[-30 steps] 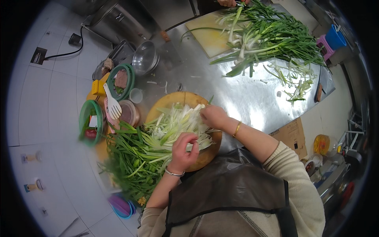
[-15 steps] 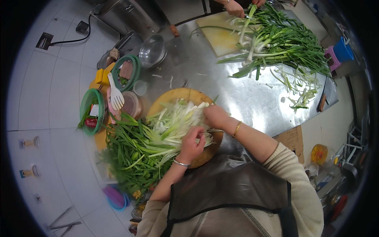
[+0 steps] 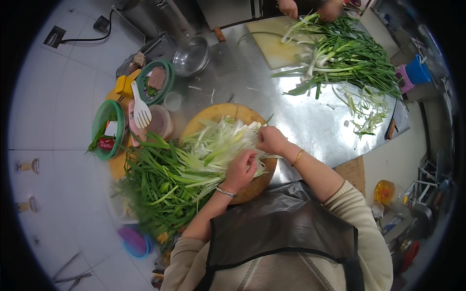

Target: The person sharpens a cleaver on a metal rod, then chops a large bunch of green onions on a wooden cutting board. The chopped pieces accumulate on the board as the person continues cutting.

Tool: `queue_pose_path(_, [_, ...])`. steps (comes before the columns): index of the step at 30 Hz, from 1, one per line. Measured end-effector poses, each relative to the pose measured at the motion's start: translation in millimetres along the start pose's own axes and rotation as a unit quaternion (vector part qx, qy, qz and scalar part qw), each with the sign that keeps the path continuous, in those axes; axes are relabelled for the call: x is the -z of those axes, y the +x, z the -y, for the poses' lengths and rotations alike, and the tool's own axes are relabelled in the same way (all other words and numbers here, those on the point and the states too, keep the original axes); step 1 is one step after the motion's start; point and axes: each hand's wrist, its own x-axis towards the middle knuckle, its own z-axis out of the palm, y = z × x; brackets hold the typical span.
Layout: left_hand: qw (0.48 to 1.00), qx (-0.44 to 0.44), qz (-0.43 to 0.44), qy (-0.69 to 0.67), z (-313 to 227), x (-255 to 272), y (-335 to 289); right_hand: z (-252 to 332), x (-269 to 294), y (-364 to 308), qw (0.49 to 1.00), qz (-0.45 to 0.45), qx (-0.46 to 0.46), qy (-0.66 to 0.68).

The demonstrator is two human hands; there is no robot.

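A big heap of scallions (image 3: 194, 162) lies across a round wooden chopping board (image 3: 206, 115), white ends to the right and green leaves hanging off to the left. My right hand (image 3: 273, 140) is closed at the tips of the white ends, its fingers bent around them. Nearer to me, my left hand (image 3: 241, 170) rests against the white stalks with curled fingers and thumb drawn in. What it pinches, if anything, is hidden. A thin green leaf pokes up just beyond my right hand.
Across the steel table (image 3: 252, 116), a co-worker's hands (image 3: 288, 8) hold scallions above a second pile (image 3: 352, 56) and a pale cutting board (image 3: 274, 46). Trimmings (image 3: 364, 114) and a knife (image 3: 391, 128) lie right. Green baskets (image 3: 108, 131), a white slotted spatula (image 3: 141, 109) and steel bowls (image 3: 191, 56) stand left.
The whole view has shifted slightly; my hands keep nearly the same place on the scallions. The co-worker's hands have moved apart, one now blurred, and the raised thick stalk is no longer upright.
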Motion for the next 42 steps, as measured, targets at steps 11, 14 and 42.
queue_pose_path(11, [1.0, -0.001, 0.012, -0.028, 6, 0, -2, -2, 0, 0, 0.997, -0.002, -0.046, 0.067])
queue_pose_path(14, [0.999, -0.022, -0.007, -0.029, 8, -1, -1, -2, 0, -1, 0.994, -0.011, -0.056, 0.096])
queue_pose_path(42, [0.993, -0.089, 0.056, -0.057, -29, -17, 16, 0, 30, -82, 0.793, -0.079, -0.13, 0.59])
